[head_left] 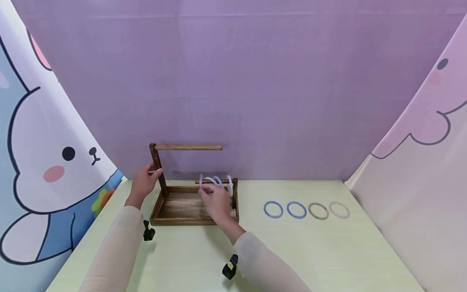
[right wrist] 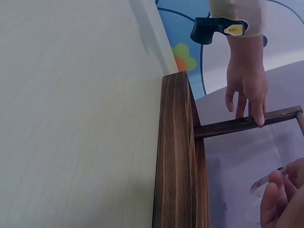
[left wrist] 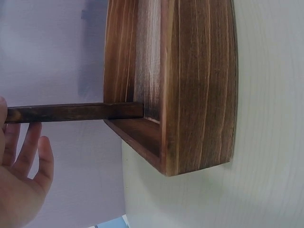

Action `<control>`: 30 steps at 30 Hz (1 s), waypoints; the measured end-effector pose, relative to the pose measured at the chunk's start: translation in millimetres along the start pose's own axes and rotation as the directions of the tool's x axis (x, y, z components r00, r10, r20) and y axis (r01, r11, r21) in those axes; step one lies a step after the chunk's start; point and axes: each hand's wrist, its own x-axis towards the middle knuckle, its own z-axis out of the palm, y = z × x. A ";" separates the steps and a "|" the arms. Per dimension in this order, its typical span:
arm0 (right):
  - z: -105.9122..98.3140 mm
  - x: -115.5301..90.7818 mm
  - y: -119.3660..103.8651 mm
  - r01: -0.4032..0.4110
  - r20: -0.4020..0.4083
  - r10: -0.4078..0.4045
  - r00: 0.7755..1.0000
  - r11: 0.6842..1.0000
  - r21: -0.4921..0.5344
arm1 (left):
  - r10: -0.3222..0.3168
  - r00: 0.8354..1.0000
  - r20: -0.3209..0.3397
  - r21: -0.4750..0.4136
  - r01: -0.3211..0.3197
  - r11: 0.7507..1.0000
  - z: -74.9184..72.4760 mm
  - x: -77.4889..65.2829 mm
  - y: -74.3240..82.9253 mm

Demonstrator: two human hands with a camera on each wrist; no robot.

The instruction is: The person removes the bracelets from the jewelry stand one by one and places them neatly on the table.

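A dark brown wooden bangle stand (head_left: 193,222) has a tray base, a tall left post with a long upper bar, and a short lower bar at right. My left hand (head_left: 143,182) holds the tall post (left wrist: 71,112), thumb on one side and fingers on the other. My right hand (head_left: 217,202) is at the lower bar's free end, pinching a translucent bangle (right wrist: 259,186). Beside it, several pale bangles (head_left: 230,185) hang on the lower bar, partly hidden by my right hand. Nothing hangs on the upper bar (head_left: 189,147).
To the right of the stand, a row of bangles lies flat on the pale table (head_left: 292,251): two blue bangles (head_left: 273,209), a brownish bangle (head_left: 318,211) and a pale pink bangle (head_left: 339,210). A purple cloth (head_left: 255,89) hangs behind the table, with cartoon-printed cloths at both sides.
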 end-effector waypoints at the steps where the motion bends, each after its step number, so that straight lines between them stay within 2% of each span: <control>1: 0.3 -0.1 -0.5 -0.003 0.002 0.003 1.000 1.000 0.002 | 0.003 1.000 0.000 0.003 -0.002 1.000 -0.1 -0.1 -0.3; 7: 4.6 -0.8 -3.3 -0.009 0.019 0.009 1.000 1.000 -0.004 | 0.020 1.000 -0.010 0.017 -0.020 1.000 -1.5 -0.8 -1.8; 16: 9.0 -0.6 -8.1 0.036 -0.002 -0.036 0.999 0.999 -0.009 | 0.004 1.000 -0.013 0.007 -0.004 1.000 0.7 -1.4 -0.2; 25: 16.6 -4.9 -9.4 -0.009 0.044 0.008 0.999 0.999 0.034 | -0.013 1.000 0.001 -0.005 0.013 1.000 -1.2 -3.5 2.9; 30: 18.2 -7.2 -9.7 0.015 0.057 -0.017 0.998 0.999 0.035 | -0.020 1.000 0.001 -0.011 0.020 1.000 -1.3 -4.1 3.5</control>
